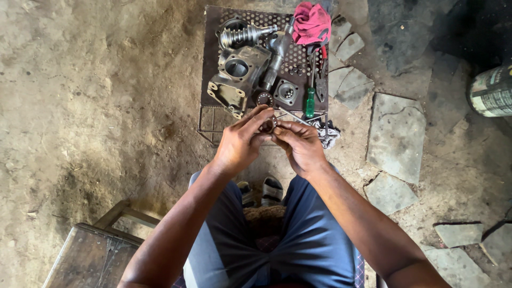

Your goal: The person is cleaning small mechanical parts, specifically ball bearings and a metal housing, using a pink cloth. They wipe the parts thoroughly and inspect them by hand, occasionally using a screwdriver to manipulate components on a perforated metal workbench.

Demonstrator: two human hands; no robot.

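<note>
Beyond both hands' small ring (268, 126), cluttered perforated tray (213, 64), green screwdriver (310, 101).

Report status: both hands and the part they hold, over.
Left hand and right hand both pinch a small metal ring part. Held over the perforated metal stand. Nothing blocking the hands.

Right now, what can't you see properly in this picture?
Head view only:
- The small ring-like part: mostly covered by the fingers of the left hand and right hand.
- The drum: cut off by the right edge.
- The tools under the pink rag: upper ends hidden.
- The small bits on the perforated metal stand: too tiny to identify.
</note>
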